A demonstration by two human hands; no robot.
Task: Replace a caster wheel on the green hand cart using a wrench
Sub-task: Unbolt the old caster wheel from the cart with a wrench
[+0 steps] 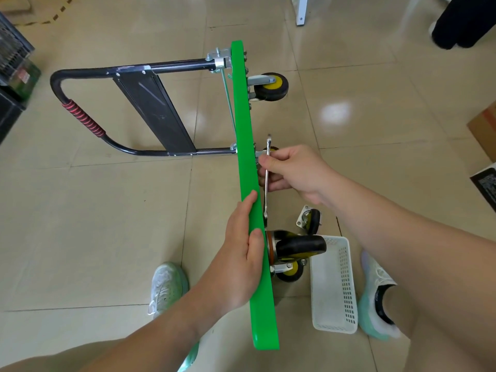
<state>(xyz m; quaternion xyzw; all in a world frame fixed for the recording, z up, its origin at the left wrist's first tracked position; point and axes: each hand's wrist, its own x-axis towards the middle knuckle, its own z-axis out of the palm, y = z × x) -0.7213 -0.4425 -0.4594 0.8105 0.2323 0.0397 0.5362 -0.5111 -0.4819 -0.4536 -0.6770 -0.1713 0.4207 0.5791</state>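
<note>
Green hand cart (pixel 243 124) stood on one long edge on the tiled floor (pixel 107 237). Its platform is seen edge-on, running through the middle of the view from 12 o'clock to 6 o'clock. The black handle (pixel 80 116), with a red-wound section, lies out toward 9 o'clock, and the wheels face 3 o'clock.

The wrench (pixel 266 194) is upright just beside the platform's underside at the centre, one end above the hand and the other below it. The right hand (pixel 295 173) comes in from 4 o'clock, its grip closed on the wrench shank, fingers curled round it. It sits at the mid caster (pixel 272 149), of which only a sliver of yellow shows behind the wrench head. The left hand (pixel 239 256) comes in from 7 o'clock, its grip holding the platform's upper edge, thumb over the rim.

A far caster (pixel 271 86), black tyre on a yellow hub, is mounted at 12 o'clock. Two near casters (pixel 300 247) are mounted at 5 o'clock. A loose caster wheel (pixel 311 220) with its mounting plate lies on the floor just beyond them. A white perforated basket (pixel 335 291) stands at 5 o'clock, beside the right shoe (pixel 375 291). The left shoe (pixel 166 285) is at 7 o'clock.
</note>
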